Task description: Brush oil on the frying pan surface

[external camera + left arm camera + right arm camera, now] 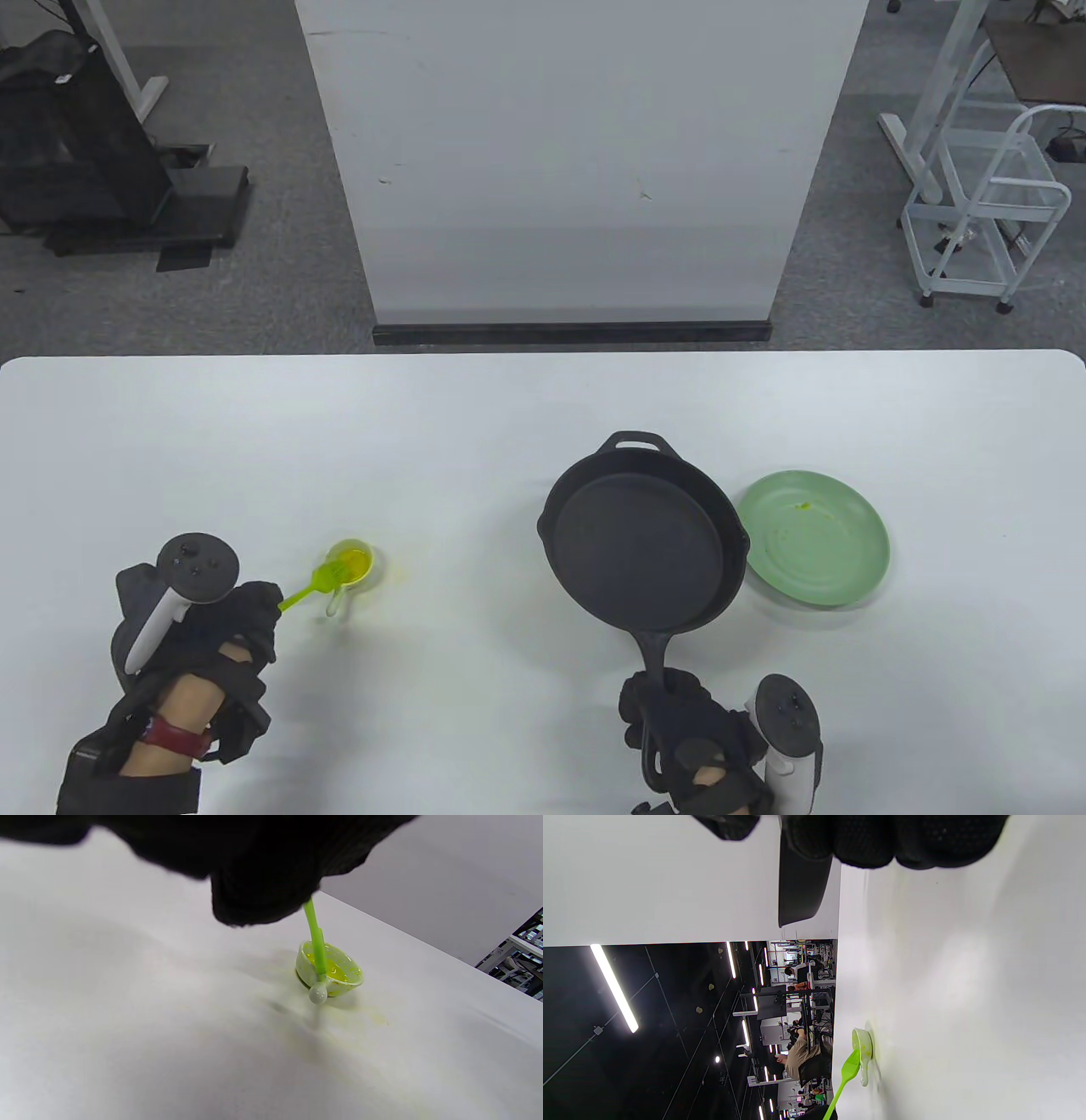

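A black cast-iron frying pan [645, 543] is right of the table's middle. My right hand [670, 713] grips its long handle and holds it tilted, its far rim overlapping a green plate [819, 539]. My left hand [254, 611] holds a lime-green brush [310, 590] by the handle. The brush head rests in a small bowl of yellow oil [352, 564]. The left wrist view shows the brush handle [316, 938] running from my glove down into the bowl [335, 971]. The right wrist view shows the pan [801, 887] under my fingers, with the bowl [862, 1046] and the brush [846, 1073] far off.
The white table [475, 424] carries faint yellow oil smears around the bowl. The green plate has a small yellow speck on it. Beyond the table's far edge stand a white panel [577, 170] and a white wire cart [984, 212].
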Demonstrator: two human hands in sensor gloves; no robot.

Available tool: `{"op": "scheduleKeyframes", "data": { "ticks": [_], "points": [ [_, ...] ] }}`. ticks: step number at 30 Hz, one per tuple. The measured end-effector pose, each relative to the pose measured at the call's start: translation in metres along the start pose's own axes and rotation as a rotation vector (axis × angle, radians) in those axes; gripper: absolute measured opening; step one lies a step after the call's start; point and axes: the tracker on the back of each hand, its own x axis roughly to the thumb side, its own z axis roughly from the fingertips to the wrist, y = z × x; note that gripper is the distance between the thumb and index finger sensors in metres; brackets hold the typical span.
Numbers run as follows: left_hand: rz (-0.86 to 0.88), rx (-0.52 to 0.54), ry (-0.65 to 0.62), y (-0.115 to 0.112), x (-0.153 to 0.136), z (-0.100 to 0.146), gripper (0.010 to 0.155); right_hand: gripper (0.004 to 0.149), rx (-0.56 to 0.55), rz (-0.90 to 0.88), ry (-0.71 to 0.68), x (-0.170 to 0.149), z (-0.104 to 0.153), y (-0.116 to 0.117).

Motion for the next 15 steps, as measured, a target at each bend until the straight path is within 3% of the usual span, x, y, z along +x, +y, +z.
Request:
{"op": "scheduleKeyframes", "data": {
  "ticks": [10, 15],
  "points": [
    [0.082, -0.024, 0.009, 0.0077, -0.009, 0.0026, 0.049, 0.048, 0.001, 0.003, -0.005, 0.0001, 0.0, 0.0002],
    [0.043, -0.053, 0.031, 0.0069, -0.0083, -0.0005, 0.049, 0.048, -0.002, 0.001, -0.005, 0.0001, 0.0003, 0.0001]
  ]
}}
